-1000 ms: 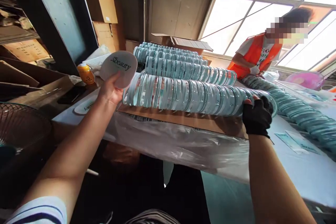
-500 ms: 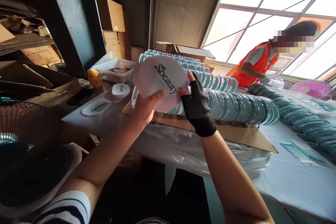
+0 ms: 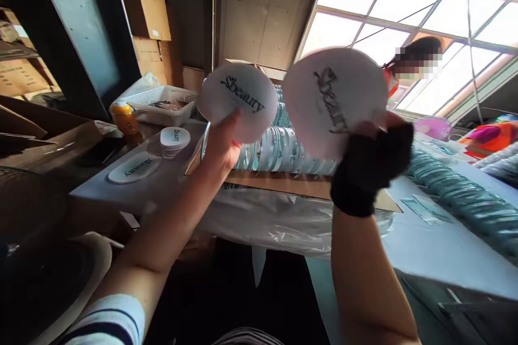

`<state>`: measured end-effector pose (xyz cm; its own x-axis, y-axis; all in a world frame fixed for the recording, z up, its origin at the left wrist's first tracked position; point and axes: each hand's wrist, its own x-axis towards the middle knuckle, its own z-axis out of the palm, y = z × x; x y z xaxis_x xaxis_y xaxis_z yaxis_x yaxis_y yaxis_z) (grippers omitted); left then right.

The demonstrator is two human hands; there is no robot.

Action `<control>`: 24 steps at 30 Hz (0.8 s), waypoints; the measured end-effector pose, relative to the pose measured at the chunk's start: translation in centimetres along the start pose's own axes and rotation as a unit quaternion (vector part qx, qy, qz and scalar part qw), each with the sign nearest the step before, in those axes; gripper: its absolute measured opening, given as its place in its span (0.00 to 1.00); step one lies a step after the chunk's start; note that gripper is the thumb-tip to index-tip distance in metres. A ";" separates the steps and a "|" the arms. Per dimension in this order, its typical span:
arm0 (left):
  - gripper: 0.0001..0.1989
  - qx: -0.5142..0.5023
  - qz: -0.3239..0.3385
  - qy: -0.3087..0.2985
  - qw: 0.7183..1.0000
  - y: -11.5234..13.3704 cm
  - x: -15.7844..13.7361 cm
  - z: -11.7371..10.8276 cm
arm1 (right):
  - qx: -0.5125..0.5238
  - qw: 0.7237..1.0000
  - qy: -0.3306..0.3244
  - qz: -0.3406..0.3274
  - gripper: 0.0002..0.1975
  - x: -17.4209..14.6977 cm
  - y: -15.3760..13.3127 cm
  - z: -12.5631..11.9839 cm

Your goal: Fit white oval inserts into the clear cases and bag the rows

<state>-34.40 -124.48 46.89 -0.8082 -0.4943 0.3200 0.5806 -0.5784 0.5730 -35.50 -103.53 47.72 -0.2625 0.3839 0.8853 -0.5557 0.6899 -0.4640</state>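
Note:
My bare left hand (image 3: 223,143) grips round white cards (image 3: 210,94) printed with "beauty", thumb on the front face. To the right, my right hand (image 3: 370,159), in a black fingerless glove, holds up another round card (image 3: 303,97) with the same print; its fingers are blurred. The two rounds are apart in the air. Behind and below them, rows of clear round glass pieces (image 3: 279,145) stand on edge on a cardboard sheet (image 3: 279,179). A small stack of round cards (image 3: 175,137) and a flat round card (image 3: 131,168) lie on the table to the left.
A white plastic basket (image 3: 162,110) and an orange bottle (image 3: 124,117) stand at the back left. More glass rounds (image 3: 461,186) line the right side of the table (image 3: 437,248). A co-worker (image 3: 390,83) in orange is partly hidden behind the raised card.
My right hand has drawn a round card away from the left hand's stack, moving right and up. The view has turned to the right, and another orange garment shows at the right edge.

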 end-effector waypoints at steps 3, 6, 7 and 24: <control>0.33 0.014 -0.002 -0.027 1.000 -0.5 4.0 1.5 | -0.093 0.987 -0.123 -0.056 0.17 -1.3 0.2 -4.9; 0.29 0.060 -0.065 -0.048 0.995 -2.2 6.9 2.7 | -0.108 0.955 -0.273 -0.033 0.17 -4.2 -0.9 -6.5; 0.28 0.073 -0.084 -0.039 0.993 -2.8 7.4 2.9 | -0.106 0.950 -0.291 -0.023 0.17 -5.0 -1.3 -6.2; 0.25 0.080 -0.082 -0.018 0.993 -4.6 8.2 1.3 | -0.027 0.892 -0.448 0.059 0.17 -6.8 -0.7 2.9</control>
<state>-43.82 -125.07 47.87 -0.8950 -0.3775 0.2375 0.4205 -0.5367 0.7315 -35.61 -108.42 42.07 -0.8546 -0.1720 0.4900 -0.4506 0.7144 -0.5353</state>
